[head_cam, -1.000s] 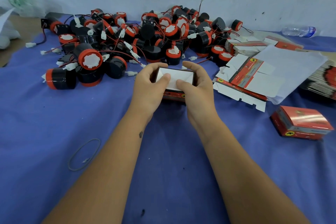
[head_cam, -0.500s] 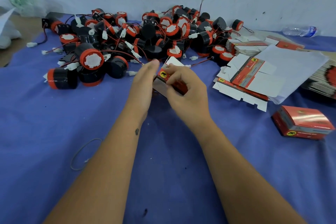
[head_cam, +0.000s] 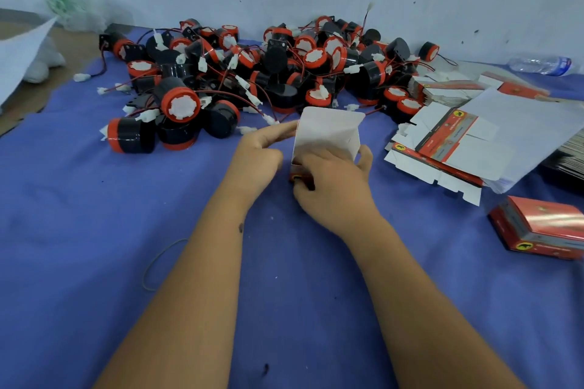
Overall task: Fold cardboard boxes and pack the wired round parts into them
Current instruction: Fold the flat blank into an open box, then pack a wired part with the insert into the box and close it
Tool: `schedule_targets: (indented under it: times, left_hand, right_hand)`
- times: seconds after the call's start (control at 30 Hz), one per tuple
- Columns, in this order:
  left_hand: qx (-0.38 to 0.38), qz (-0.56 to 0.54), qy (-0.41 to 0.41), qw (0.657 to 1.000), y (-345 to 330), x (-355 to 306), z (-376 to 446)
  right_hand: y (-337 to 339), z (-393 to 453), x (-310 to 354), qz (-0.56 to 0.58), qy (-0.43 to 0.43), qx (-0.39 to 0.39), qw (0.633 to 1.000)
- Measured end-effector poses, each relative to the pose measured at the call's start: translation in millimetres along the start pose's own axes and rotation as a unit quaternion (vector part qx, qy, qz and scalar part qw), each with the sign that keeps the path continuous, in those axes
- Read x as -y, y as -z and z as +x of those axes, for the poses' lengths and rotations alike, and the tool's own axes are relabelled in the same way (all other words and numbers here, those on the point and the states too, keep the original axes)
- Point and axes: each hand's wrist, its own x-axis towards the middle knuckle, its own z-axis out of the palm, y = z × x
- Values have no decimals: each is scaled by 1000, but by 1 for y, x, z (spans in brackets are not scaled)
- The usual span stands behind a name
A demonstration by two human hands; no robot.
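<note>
A small red cardboard box stands on the blue cloth at the centre, its white lid flap raised and its mouth open upward. My right hand grips the box's near side, fingers curled around its red lower part. My left hand is at the box's left edge, its fingers stretched along the side of the flap. Behind the box lies a big pile of black-and-red round parts with red wires and white plugs.
Flat unfolded box blanks and a white sheet lie at the right. A closed red box sits at the right edge. A rubber band lies at the left of my forearm. A plastic bottle lies by the wall.
The box was turned from lying between both hands to standing upright with its white flap up. My right hand moved down onto its near side; the left slid to its left edge.
</note>
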Motion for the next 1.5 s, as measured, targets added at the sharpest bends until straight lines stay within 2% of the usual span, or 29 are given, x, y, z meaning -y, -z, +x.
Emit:
schedule_targets:
  times: [0.07,0.13,0.2,0.27,0.33,0.4,0.53,0.67,0.8,0.93,1.0,1.07,1.13,1.17,1.27,1.37,1.43,1.5]
  left_hand:
    - [-119,52,-20,991,5,-3,-1]
    - [-256,112,-61,958,15,-4,-1]
    - [-328,158,-48,930,27,0,-1]
    - [-315,188,27,930,31,5,1]
    - [-261,267,108,922,28,9,4]
    - [-238,318,129,909,27,9,7]
    - [-253,303,155,906,35,5,21]
    - [-241,330,211,888,33,5,37]
    - [-302,338,168,875,29,15,38]
    - [-338,305,134,880,29,17,33]
    - [-348,249,91,899,28,16,28]
    - [-358,48,6,933,27,9,20]
    - [-337,-167,-47,925,28,-4,15]
    - [-310,-222,-51,923,28,-9,14]
    - [-193,-305,-42,932,21,-23,13]
    - [-89,-412,-5,907,7,-32,8]
    - [-55,-443,1,895,0,-35,6]
    - [-52,-456,3,888,-3,-37,6]
  right_hand:
    - [-2,2,3,-36,-31,39,998]
    - [-3,6,6,-49,-62,48,996]
    - [-4,8,9,-54,-75,42,995]
    - [-6,7,10,-63,-64,30,996]
    - [-7,3,9,-73,-47,23,996]
    - [-7,2,8,-66,-28,9,997]
    - [-6,2,8,-9,-4,-48,999]
    - [-3,2,10,-1,22,-103,994]
    - [-2,2,10,18,24,-123,992]
    - [-2,3,10,26,21,-139,990]
    - [-3,3,10,30,15,-155,987]
    - [-3,3,9,32,9,-171,985]
    - [-2,3,8,36,4,-191,981]
    - [-1,3,8,40,3,-203,978]
    - [2,2,7,59,-5,-233,971]
    - [4,1,7,97,-28,-250,963]
    - [6,1,7,129,-38,-259,956]
    - [6,1,6,157,-42,-264,951]
